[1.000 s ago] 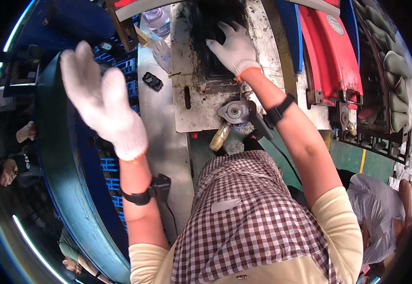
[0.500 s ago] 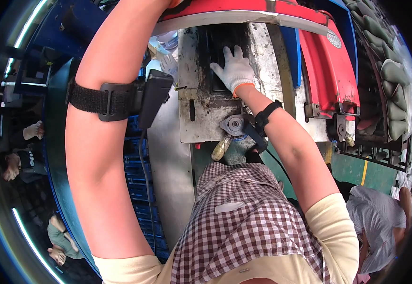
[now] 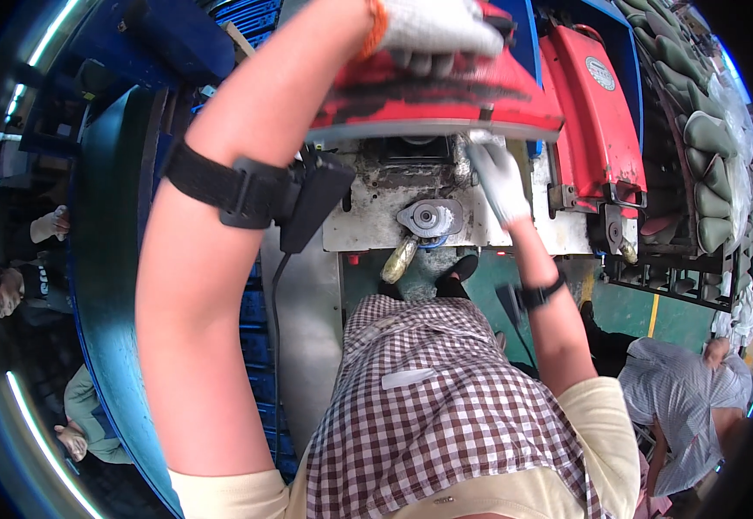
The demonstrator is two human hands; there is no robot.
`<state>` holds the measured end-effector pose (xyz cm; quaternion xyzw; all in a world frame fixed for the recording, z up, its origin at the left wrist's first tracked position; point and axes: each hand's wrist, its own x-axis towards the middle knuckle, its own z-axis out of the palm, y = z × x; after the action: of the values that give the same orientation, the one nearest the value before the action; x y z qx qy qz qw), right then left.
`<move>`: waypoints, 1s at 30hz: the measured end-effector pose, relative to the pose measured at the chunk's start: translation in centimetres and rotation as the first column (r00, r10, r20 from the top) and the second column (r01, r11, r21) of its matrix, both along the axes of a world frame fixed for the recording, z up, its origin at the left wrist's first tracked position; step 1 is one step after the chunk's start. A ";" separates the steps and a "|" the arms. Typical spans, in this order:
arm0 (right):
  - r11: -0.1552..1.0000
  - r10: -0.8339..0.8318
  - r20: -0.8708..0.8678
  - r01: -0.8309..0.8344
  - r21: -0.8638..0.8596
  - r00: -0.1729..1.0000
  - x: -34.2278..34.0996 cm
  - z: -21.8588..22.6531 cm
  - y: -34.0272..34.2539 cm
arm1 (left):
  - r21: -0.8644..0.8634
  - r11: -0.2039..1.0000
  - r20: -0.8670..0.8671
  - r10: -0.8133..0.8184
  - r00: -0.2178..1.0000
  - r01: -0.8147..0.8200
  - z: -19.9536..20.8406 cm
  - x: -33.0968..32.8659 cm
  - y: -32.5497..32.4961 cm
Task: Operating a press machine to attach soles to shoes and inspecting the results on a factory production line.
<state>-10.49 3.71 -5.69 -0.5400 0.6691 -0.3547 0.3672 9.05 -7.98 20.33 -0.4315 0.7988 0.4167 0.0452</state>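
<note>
My left grip (image 3: 441,26), in a white knit glove, lies on the broad red metal cover (image 3: 446,99) with fingers curled; I cannot tell whether they clamp it. My right grip (image 3: 497,182), gloved alike and blurred, points its fingers at that cover's pale lower edge; I cannot tell how far they are bent.

The cover stands over the worn grey metal tabletop (image 3: 359,232), blocking my view of its far part; a dark block (image 3: 407,149) shows just below the edge. Nearer me sits a lobed grey metal fitting (image 3: 429,217), with a yellowish wrapped handle (image 3: 400,260) slanting off the tabletop's near edge.

To the right, a second red metal cover (image 3: 593,112) and a blue panel (image 3: 631,73) wall that side, with rounded grey-green pieces (image 3: 707,134) racked beyond. A smooth steel strip (image 3: 312,329) borders the left.

Bare tabletop lies on both sides of the fitting, and green floor (image 3: 627,303) beyond its near edge.
</note>
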 end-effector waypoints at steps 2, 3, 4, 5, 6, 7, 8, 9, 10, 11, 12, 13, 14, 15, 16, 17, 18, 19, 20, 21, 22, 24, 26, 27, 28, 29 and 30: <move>0.946 -0.014 -0.198 -0.051 -0.319 0.980 -4.3 -9.2 6.8 | -0.031 0.986 -0.086 -0.163 0.983 0.161 -2.7 -0.5 1.5; 0.985 -0.055 0.023 0.058 -0.162 0.998 -3.6 -9.0 9.8 | -0.050 0.984 -0.093 -0.177 0.980 0.173 -4.9 -0.2 2.0; 0.988 -0.156 0.312 0.148 0.050 0.937 -2.1 -7.7 12.1 | -0.071 0.979 -0.099 -0.199 0.975 0.193 -6.6 0.0 2.6; 0.978 -0.128 0.403 0.048 0.203 0.906 -1.5 -6.7 13.5 | -0.149 0.968 -0.041 -0.212 0.976 0.204 -7.8 0.0 3.5; 0.959 -0.098 0.437 -0.032 0.280 0.894 -1.3 -7.6 14.8 | -0.226 0.947 0.016 -0.229 0.973 0.227 -9.2 -0.3 4.3; 0.917 -0.032 0.477 -0.164 0.362 0.878 -0.6 -7.5 14.9 | -0.374 0.899 0.016 -0.239 0.971 0.227 -11.8 0.3 5.0; 0.856 0.023 0.523 -0.287 0.430 0.852 0.7 -7.9 14.5 | -0.515 0.826 0.019 -0.256 0.966 0.229 -14.9 1.0 5.1; 0.800 0.085 0.560 -0.392 0.454 0.824 1.5 -7.8 14.0 | -0.481 0.847 0.036 -0.236 0.971 0.224 -16.3 1.1 5.6; 0.734 0.142 0.599 -0.490 0.471 0.788 2.1 -7.7 13.3 | -0.443 0.867 0.067 -0.223 0.973 0.229 -16.8 0.9 6.2; 0.709 0.169 0.641 -0.544 0.449 0.749 2.8 -7.8 12.7 | -0.468 0.861 0.058 -0.195 0.979 0.199 -18.1 0.8 6.8; 0.707 0.175 0.636 -0.546 0.449 0.751 3.7 -7.7 12.0 | -0.496 0.854 0.048 -0.154 0.987 0.157 -19.7 1.1 7.4; 0.667 0.175 0.707 -0.611 0.427 0.685 4.7 -7.7 11.3 | -0.533 0.834 0.039 -0.144 0.989 0.142 -21.1 1.4 7.7; 0.624 0.169 0.771 -0.673 0.398 0.613 5.7 -7.6 10.7 | -0.568 0.815 0.025 -0.124 0.992 0.116 -22.4 1.7 7.9; 0.606 0.139 0.833 -0.712 0.355 0.535 6.9 -7.3 10.4 | -0.589 0.801 0.026 -0.111 0.994 0.105 -23.4 2.0 8.1; 0.592 0.104 0.885 -0.743 0.311 0.454 7.9 -7.1 10.1 | -0.611 0.786 0.025 -0.100 0.995 0.095 -23.5 1.9 8.2; 0.608 0.042 0.935 -0.752 0.255 0.351 9.0 -7.6 10.0 | -0.611 0.787 0.017 -0.097 0.995 0.087 -23.6 2.0 7.9; 0.613 -0.043 0.966 -0.757 0.228 0.256 9.9 -8.2 9.8 | -0.605 0.790 0.030 -0.100 0.995 0.097 -23.3 1.9 7.8; 0.623 -0.073 0.983 -0.762 0.177 0.169 10.8 -8.5 9.3 | -0.603 0.791 0.045 -0.095 0.994 0.103 -23.1 2.1 7.6; 0.636 -0.102 0.992 -0.762 0.126 0.079 11.2 -8.6 8.9 | -0.605 0.791 0.041 -0.084 0.996 0.091 -23.2 2.3 7.7; 0.628 -0.100 0.992 -0.768 0.126 0.081 11.5 -8.7 8.8 | -0.609 0.789 0.034 -0.080 0.996 0.084 -23.4 2.6 7.7; 0.632 -0.140 0.988 -0.763 0.135 0.059 11.8 -8.8 8.7 | -0.614 0.785 0.028 -0.078 0.997 0.079 -23.6 2.9 7.7; 0.633 -0.180 0.983 -0.761 0.144 0.036 12.0 -9.0 8.6 | -0.620 0.782 0.021 -0.067 0.998 0.066 -23.6 3.2 7.7; 0.609 -0.217 0.973 -0.768 0.199 0.080 11.6 -9.4 8.7 | -0.624 0.779 0.015 -0.064 0.998 0.059 -23.4 3.5 7.8; 0.603 -0.255 0.960 -0.757 0.251 0.114 11.5 -8.5 8.7 | -0.620 0.781 0.030 -0.066 0.997 0.070 -23.3 3.6 7.7; 0.601 -0.252 0.961 -0.759 0.249 0.115 10.9 -8.6 8.9 | -0.617 0.783 0.045 -0.069 0.997 0.082 -23.3 3.7 7.6; 0.584 -0.212 0.968 -0.776 0.237 0.136 9.6 -8.7 9.2 | -0.620 0.781 0.044 -0.067 0.997 0.080 -23.3 3.6 7.6; 0.570 -0.173 0.973 -0.790 0.225 0.152 8.4 -8.8 9.6 | -0.628 0.775 0.019 -0.066 0.998 0.063 -23.4 3.5 7.7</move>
<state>-2.10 13.32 -14.45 -0.1480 0.2223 -0.2031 0.9421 12.60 -0.27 -3.09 -0.3935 0.9063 0.1257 -0.0888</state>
